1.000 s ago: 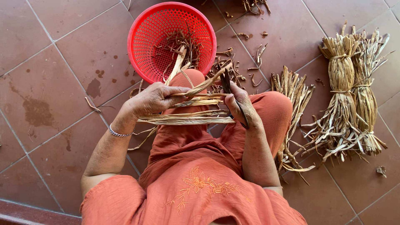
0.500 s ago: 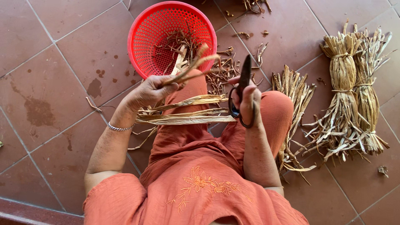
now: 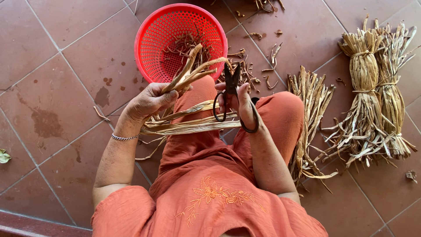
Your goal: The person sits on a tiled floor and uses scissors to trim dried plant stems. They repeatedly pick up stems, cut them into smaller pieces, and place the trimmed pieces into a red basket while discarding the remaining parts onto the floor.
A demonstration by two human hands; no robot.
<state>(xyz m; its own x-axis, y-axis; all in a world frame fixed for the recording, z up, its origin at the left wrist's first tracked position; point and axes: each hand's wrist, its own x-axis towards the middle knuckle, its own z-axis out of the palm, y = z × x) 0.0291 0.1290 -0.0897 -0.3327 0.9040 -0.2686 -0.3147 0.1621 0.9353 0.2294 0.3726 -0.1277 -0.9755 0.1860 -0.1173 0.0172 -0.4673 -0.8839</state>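
I sit on a tiled floor in orange clothes. My left hand [image 3: 149,100] grips a few dried leaf strips [image 3: 193,72] whose ends point up toward a red mesh basket [image 3: 154,39]. My right hand [image 3: 241,107] holds black scissors [image 3: 231,87] upright, blades slightly apart, just right of the strip ends. More dried strips [image 3: 188,125] lie across my lap under both hands. The basket holds brown trimmings.
A loose pile of dried leaves [image 3: 311,109] lies by my right knee. Two tied bundles of dried leaves [image 3: 372,92] lie further right. Cut scraps [image 3: 258,66] are scattered beyond my knees. A green leaf [image 3: 3,156] lies at the left edge.
My right hand raised the scissors from my lap to upright beside the strips. My left hand lifted the strip ends toward the basket.
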